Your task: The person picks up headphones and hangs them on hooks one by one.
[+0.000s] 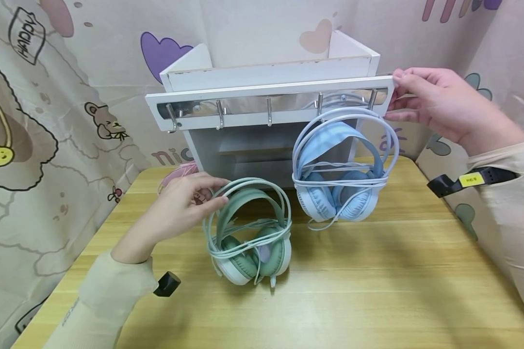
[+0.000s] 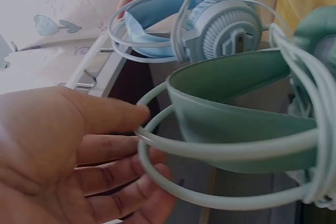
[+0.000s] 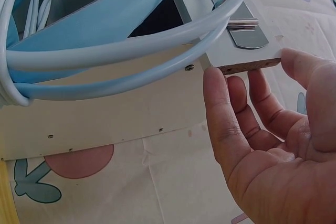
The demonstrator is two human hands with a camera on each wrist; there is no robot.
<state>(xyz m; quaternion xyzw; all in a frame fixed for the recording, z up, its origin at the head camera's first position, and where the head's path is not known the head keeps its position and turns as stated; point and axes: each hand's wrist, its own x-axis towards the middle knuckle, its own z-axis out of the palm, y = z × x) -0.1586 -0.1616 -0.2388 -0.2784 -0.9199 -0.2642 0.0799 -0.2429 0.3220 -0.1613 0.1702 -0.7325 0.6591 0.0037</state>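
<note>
My left hand pinches the thin twin headband wires of green-and-white headphones, holding them tilted in front of the hook rail. In the left wrist view, thumb and forefinger meet at the wire beside the green inner band. The white hook rail has a shiny metal strip with several hooks. Blue headphones hang from its right side, their cable wrapped around them. With my right hand I grip the rail's right end; the right wrist view shows fingers and thumb around the board end.
A white shelf unit stands behind the rail on the wooden table. Something pink lies behind my left hand, partly hidden. Patterned fabric surrounds the table. A black strap is on my right wrist.
</note>
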